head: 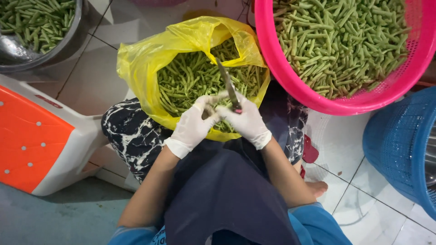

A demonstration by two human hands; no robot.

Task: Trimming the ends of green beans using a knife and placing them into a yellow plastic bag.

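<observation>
1 yellow bag of green beans; beside it 1 pink basket, 1 metal bowl, 1 blue basket. Over the bag, 2 gloved hands together: right hand clamped on 1 knife, left hand pinching 1 bean.

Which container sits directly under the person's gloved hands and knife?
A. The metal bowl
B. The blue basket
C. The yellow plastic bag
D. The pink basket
C: both gloved hands, the left hand and the right hand gripping the knife, are over the open yellow plastic bag of green beans.
</observation>
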